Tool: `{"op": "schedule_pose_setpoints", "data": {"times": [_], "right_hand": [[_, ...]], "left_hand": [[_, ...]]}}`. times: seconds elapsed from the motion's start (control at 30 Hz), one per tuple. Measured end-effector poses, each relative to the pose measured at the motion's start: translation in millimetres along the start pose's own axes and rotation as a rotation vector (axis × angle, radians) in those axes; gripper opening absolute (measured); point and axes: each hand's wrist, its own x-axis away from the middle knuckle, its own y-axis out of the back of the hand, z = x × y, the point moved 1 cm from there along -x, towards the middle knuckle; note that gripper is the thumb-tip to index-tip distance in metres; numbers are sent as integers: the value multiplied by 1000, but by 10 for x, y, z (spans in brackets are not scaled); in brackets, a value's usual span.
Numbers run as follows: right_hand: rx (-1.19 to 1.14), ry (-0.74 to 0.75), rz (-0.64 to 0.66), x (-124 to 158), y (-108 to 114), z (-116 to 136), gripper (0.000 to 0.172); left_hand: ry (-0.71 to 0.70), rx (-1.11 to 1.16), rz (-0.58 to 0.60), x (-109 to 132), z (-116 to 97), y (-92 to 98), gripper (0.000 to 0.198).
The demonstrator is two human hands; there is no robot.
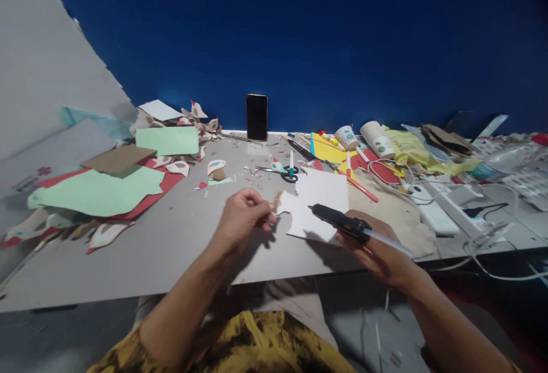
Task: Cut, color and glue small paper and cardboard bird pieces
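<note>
My left hand (pixel 247 213) pinches a small pale scrap (pixel 274 205) between thumb and fingers, at the left of a white sheet. The white sheet (pixel 321 196) lies on the grey table (pixel 180 259), its left edge cut unevenly. Over the sheet's right part, my right hand (pixel 372 247) grips a black hot glue gun (pixel 342 223), its nozzle pointing left and a clear stick extending from its back. Black-handled scissors (pixel 290 174) lie just behind the sheet.
A phone (pixel 257 117) stands upright by the blue wall. Green sheets (pixel 103 190) and cut paper shapes (pixel 177 167) are piled at left. To the right are markers, paper cups (pixel 377 139), yellow paper (pixel 327 150), a white power strip (pixel 434 210) and loose cables.
</note>
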Motion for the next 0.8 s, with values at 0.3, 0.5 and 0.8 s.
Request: {"op": "schedule_pose_setpoints", "data": {"times": [0.3, 0.5, 0.8], "right_hand": [[13, -100, -77, -11, -74, -220, 15], [67, -155, -122, 110, -124, -383, 16], [316, -199, -311, 414, -108, -691, 21]], "left_hand": [[-174, -653, -342, -66, 100, 471, 20], [-151, -841, -352, -74, 187, 445, 30], [-153, -947, -281, -131, 255, 546, 24]]}}
